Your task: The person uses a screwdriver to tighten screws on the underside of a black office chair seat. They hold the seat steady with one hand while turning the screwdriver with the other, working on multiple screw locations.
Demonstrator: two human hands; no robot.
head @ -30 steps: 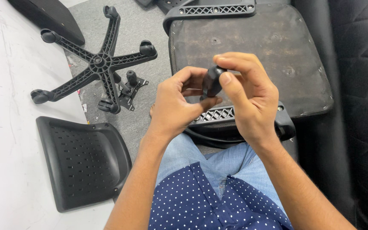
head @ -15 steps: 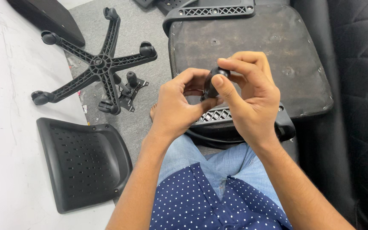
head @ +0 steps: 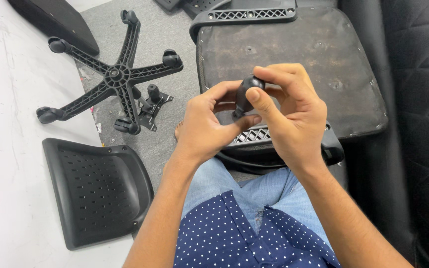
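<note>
Over the upturned chair seat (head: pixel 294 64), both hands pinch a black caster (head: pixel 246 94): left hand (head: pixel 205 128), right hand (head: pixel 289 116). Star base (head: pixel 112 77) on the floor looks partly fitted, chair not assembled.

small black knob-like part (head: pixel 246 94), rounded top, held upright between my fingertips, above the upturned chair seat (head: pixel 294 49).

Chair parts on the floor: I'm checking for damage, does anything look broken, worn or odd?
The upturned seat looks worn: its underside fabric is stained and scuffed. The wheeled base lies detached on the carpet, one leg apparently without a wheel. Both hands hold a small black part; nothing looks visibly broken.
</note>
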